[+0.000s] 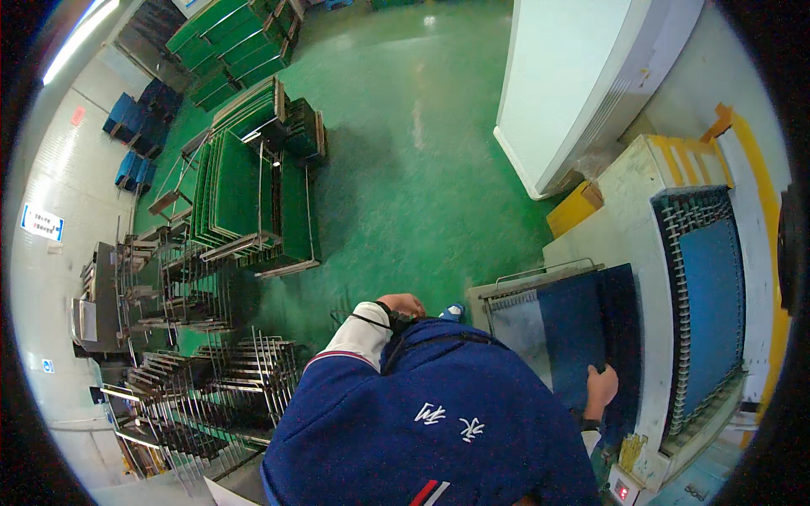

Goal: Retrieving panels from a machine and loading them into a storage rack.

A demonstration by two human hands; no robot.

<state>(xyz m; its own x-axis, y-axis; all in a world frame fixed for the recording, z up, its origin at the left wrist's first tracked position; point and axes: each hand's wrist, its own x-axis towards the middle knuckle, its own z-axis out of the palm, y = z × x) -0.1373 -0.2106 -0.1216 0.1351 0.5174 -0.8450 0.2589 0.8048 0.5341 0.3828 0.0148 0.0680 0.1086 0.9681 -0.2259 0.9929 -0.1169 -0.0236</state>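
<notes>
My right hand (pixel 602 385) is at the edge of a dark blue panel (pixel 569 325) lying on the machine's low feed table. Its fingers are curled, apparently around that edge. My left hand (pixel 403 305) is bent in close to the front of my body, with a dark band at the wrist. Its fingers are partly hidden, so what they hold, if anything, does not show. My blue jacket (pixel 422 396), with white sleeves, covers the lower middle of the view.
At right stands a pale machine (pixel 612 223) with a roller opening and a blue sheet (pixel 710 287) inside. A yellow box (pixel 575 209) and a tall white cabinet (pixel 557 84) are beyond it. Green panels (pixel 232 181) fill racks at left; metal racks (pixel 207 388) stand nearer. The floor (pixel 413 202) is green.
</notes>
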